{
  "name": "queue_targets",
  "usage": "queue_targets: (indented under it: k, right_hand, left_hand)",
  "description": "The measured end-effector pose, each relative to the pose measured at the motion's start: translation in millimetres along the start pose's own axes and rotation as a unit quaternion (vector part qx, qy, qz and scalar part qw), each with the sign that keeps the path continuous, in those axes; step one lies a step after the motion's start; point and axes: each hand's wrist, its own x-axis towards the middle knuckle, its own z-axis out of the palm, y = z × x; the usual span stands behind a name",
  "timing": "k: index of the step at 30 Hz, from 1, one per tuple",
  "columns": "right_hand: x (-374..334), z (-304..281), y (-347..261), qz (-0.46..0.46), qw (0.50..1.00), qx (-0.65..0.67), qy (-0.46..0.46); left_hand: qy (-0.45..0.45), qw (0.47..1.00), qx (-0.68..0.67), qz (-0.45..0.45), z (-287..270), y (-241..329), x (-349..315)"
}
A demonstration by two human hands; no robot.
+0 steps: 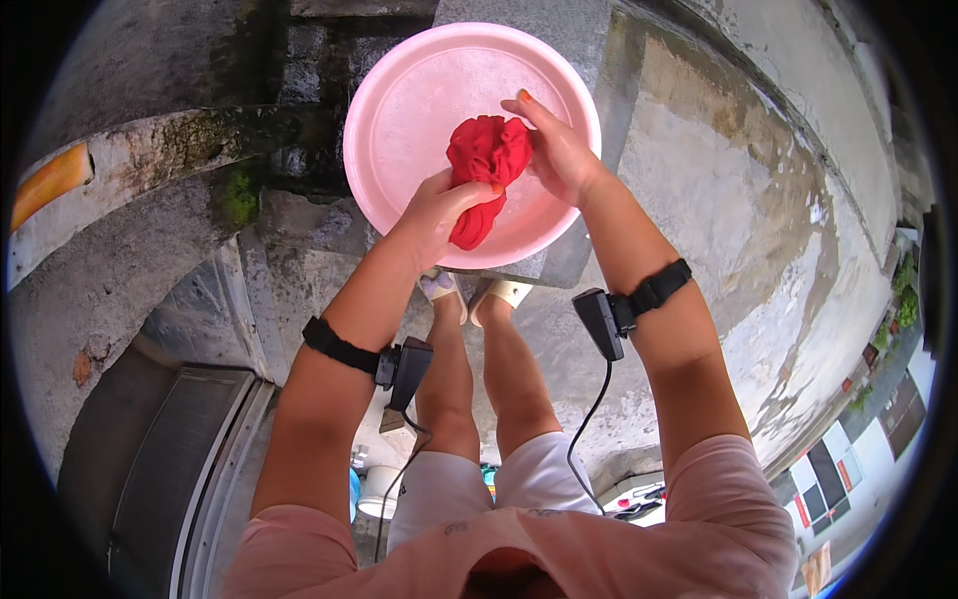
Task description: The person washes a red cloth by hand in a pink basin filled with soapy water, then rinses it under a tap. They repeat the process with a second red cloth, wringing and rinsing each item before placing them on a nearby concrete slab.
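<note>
A bunched-up red cloth (489,150) is held over a round pink basin (361,150). My left hand (439,210) grips the lower part of the cloth, its thumb lying across the front. My right hand (561,155) holds the cloth's upper right side. One digit of that hand, with an orange nail, sticks out away from the fabric; its other fingers are mostly hidden behind the cloth. The basin's inside looks wet, with shallow clear water or a wet bottom; I cannot tell which.
Under the basin is a grey stone slab (574,245). Wet dark stonework (304,60) and a curved ledge (150,150) lie to the left, with a yellow pipe (52,185). A stained concrete wall (738,180) stands right. Near my legs is a white bucket (377,489).
</note>
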Motion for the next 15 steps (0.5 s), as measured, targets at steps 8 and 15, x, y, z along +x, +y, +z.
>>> queue_targets:
  k: [8,15]
  right_hand:
    - [-40.9,22.9,20.7,-0.128,0.940,0.197,-0.249]
    - [-67.7,49.3,-17.8,-0.176,0.954,-0.009,-0.242]
  left_hand:
    - [-0.367,0.747,-0.550,-0.073,37.1,-23.7,-44.2]
    - [-0.296,0.808,-0.509,-0.022,43.7,-32.1,-62.3]
